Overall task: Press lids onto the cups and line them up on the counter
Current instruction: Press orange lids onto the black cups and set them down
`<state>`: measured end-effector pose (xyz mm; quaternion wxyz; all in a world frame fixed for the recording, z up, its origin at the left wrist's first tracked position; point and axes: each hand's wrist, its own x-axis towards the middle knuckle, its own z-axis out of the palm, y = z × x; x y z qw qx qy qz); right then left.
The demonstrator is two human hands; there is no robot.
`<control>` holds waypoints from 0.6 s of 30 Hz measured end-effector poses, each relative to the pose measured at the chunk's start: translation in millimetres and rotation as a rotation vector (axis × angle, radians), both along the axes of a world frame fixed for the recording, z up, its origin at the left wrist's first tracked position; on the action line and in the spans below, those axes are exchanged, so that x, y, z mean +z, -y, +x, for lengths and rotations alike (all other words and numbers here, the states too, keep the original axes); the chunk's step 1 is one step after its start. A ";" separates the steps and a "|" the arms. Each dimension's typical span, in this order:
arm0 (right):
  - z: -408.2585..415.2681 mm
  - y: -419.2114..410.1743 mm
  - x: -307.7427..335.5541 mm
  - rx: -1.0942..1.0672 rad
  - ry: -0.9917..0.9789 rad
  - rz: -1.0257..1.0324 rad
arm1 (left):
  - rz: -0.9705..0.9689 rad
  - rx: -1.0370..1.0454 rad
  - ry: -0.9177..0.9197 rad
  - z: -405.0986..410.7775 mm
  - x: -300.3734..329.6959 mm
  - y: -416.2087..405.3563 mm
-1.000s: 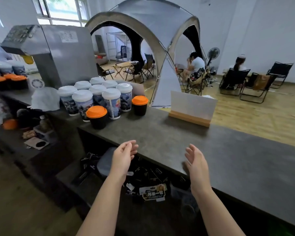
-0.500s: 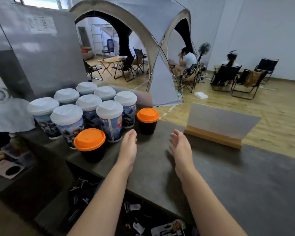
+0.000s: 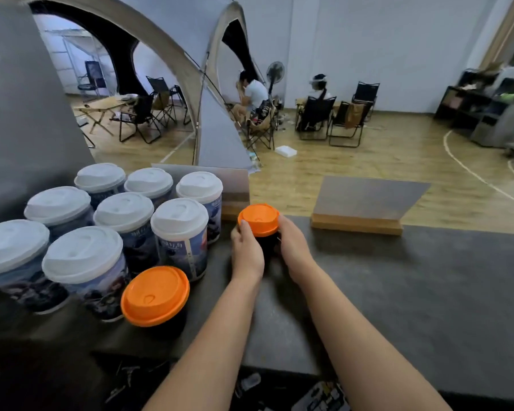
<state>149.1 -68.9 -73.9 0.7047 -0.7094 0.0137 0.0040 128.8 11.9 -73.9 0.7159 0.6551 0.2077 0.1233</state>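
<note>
Left hand [image 3: 247, 254] and right hand [image 3: 294, 249] clasp the black cup [image 3: 267, 245] between them, fingers curled round its sides; its orange lid [image 3: 258, 219] sits just above the fingertips.

dark counter [image 3: 398, 292] bears white-lidded cups [image 3: 178, 232], orange-lidded cups [image 3: 155, 295], wooden sign stands [image 3: 356, 225].

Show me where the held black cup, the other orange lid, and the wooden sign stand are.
held black cup [image 3: 264, 247], head view, dark side wall.
other orange lid [image 3: 155, 295], head view, top middle.
wooden sign stand [image 3: 356, 226], head view, wooden base.
</note>
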 end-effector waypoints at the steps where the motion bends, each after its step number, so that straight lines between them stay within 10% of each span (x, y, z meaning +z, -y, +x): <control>1: -9.1 4.1 0.9 -0.034 0.031 -0.012 | 0.021 -0.019 -0.001 -8.8 -0.2 0.7; 10: -92.9 38.7 -11.0 -0.451 0.153 -0.031 | 0.278 -0.290 0.049 -83.0 -9.7 20.6; 18: -99.0 46.3 -24.9 -0.385 0.270 -0.027 | 0.359 -0.310 0.301 -77.6 -18.2 22.7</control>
